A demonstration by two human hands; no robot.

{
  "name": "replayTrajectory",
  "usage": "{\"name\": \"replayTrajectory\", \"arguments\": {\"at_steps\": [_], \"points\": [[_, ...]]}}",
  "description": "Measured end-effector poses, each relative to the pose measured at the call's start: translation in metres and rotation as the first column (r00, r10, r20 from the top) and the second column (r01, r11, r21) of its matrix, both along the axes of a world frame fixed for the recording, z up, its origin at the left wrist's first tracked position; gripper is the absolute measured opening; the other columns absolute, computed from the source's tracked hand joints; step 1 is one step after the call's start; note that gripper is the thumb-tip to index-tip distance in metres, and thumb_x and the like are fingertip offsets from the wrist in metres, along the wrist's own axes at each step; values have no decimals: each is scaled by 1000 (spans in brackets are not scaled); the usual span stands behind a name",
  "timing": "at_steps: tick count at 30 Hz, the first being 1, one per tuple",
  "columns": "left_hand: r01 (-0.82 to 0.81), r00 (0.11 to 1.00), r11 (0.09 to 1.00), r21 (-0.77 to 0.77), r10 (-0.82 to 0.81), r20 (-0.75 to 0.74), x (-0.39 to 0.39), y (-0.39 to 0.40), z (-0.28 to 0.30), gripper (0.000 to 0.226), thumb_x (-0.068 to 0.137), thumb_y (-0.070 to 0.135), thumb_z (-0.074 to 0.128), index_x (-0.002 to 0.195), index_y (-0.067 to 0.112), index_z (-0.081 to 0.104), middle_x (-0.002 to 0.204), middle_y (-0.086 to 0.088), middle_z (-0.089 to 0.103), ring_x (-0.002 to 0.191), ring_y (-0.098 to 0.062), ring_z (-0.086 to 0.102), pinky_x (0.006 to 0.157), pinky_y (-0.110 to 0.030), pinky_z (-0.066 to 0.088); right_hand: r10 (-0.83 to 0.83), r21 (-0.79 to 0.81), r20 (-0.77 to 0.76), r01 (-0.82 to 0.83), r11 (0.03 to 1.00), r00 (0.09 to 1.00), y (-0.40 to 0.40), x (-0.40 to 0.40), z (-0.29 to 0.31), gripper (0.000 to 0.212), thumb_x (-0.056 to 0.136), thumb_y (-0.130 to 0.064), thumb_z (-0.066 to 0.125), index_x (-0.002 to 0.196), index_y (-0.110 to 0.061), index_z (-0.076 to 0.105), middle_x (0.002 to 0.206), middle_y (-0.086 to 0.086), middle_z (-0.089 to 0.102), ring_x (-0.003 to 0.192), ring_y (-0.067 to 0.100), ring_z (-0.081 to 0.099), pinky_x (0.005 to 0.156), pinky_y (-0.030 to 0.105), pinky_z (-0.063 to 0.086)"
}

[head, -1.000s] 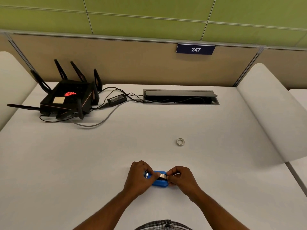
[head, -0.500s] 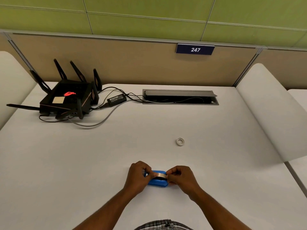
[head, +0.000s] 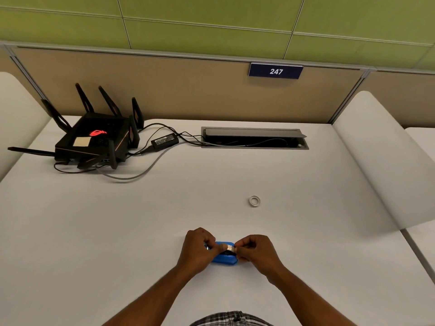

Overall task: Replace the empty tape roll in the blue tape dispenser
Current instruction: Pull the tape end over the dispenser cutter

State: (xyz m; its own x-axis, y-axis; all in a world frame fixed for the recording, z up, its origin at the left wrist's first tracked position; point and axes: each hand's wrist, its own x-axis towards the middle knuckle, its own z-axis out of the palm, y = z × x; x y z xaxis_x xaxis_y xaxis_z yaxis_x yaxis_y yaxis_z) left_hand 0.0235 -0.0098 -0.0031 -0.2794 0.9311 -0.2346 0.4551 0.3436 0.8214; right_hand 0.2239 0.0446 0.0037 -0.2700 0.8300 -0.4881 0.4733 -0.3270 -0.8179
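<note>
The blue tape dispenser (head: 223,257) lies on the white desk close to me, between both hands. My left hand (head: 197,250) grips its left end, where a bit of metal shows. My right hand (head: 256,253) pinches a pale strip of tape (head: 227,247) stretched across the dispenser's top. A small whitish tape ring (head: 254,201) lies flat on the desk, beyond the hands and to their right, touched by nothing. The dispenser's inside is hidden by my fingers.
A black router (head: 96,140) with several antennas, a power brick (head: 164,140) and cables sit at the back left. An open cable tray (head: 254,138) is set into the desk at the back centre. A rounded white divider (head: 386,156) rises along the right side.
Both hands stay at the dispenser with only slight finger shifts. The ring on the desk has not moved.
</note>
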Motion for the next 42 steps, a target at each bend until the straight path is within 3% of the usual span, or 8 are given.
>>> {"name": "replayTrajectory", "arguments": {"at_steps": [3, 13, 18, 23, 27, 30, 36, 42], "points": [[14, 1000, 1000, -20, -14, 17, -1, 2, 0, 29, 66, 42, 88, 61, 25, 64, 85, 5, 68, 81, -10, 65, 70, -21, 55, 1, -5, -1, -1, 1000, 1000, 0, 1, -1, 5, 80, -12, 84, 83, -12, 80, 75, 9, 80, 67, 17, 75, 71, 27, 63], [5, 999, 1000, -21, -4, 47, -2, 1, 1, 22, 68, 32, 88, 71, 21, 70, 87, 8, 67, 83, -8, 64, 70, -12, 48, -13, -18, 17, 14, 1000, 1000, -1, 0, 0, 5, 83, -7, 81, 83, -11, 80, 77, 10, 80, 67, 17, 75, 70, 26, 63], [19, 1000, 999, -34, -19, 3, -5, -3, 1, 18, 71, 28, 87, 71, 26, 69, 85, 9, 67, 81, -10, 65, 75, -26, 58, -16, 5, 23, 16, 1000, 1000, -3, 0, 1, 8, 83, -5, 79, 84, -13, 79, 76, 8, 80, 69, 21, 76, 72, 28, 65], [-16, 1000, 999, -40, 15, -15, -1, -3, 5, 12, 75, 26, 83, 76, 19, 72, 83, 9, 69, 79, -10, 67, 77, -32, 60, 15, 112, 61, -22, 993, 998, -8, -4, 1, 14, 83, -7, 79, 84, -21, 80, 79, 2, 80, 76, 20, 76, 74, 27, 63], [-46, 999, 995, -91, 44, -27, 7, 3, 14, 37, 68, 50, 83, 61, 16, 71, 67, 4, 70, 66, -12, 67, 59, -22, 53, 3, 150, 49, -10, 989, 999, -10, -4, 2, 10, 82, -11, 82, 82, -21, 81, 77, -1, 80, 73, 15, 76, 71, 26, 62], [-49, 998, 990, -132, 44, -39, 12, 6, 16, 45, 66, 52, 84, 59, 10, 70, 66, -5, 69, 63, -17, 67, 56, -21, 48, 11, 151, 42, -17, 988, 999, -11, -5, 4, 7, 83, -14, 83, 82, -21, 81, 79, -1, 80, 75, 17, 76, 73, 29, 63], [-5, 998, 973, -232, 20, 64, 3, 10, 19, 25, 74, 34, 84, 60, 17, 72, 74, -8, 72, 67, -16, 63, 65, -26, 51, 5, 128, 52, -12, 992, 999, -8, -2, 4, 9, 83, -11, 81, 84, -20, 81, 79, 2, 80, 76, 20, 76, 75, 29, 62], [-11, 997, 973, -228, 27, 71, -3, 8, 21, 16, 76, 26, 82, 64, 19, 74, 86, -9, 76, 77, -15, 67, 73, -30, 56, 4, 97, 44, -9, 995, 999, -8, -3, 4, 12, 82, -8, 80, 82, -19, 82, 78, 3, 80, 77, 22, 76, 76, 31, 63]]}}
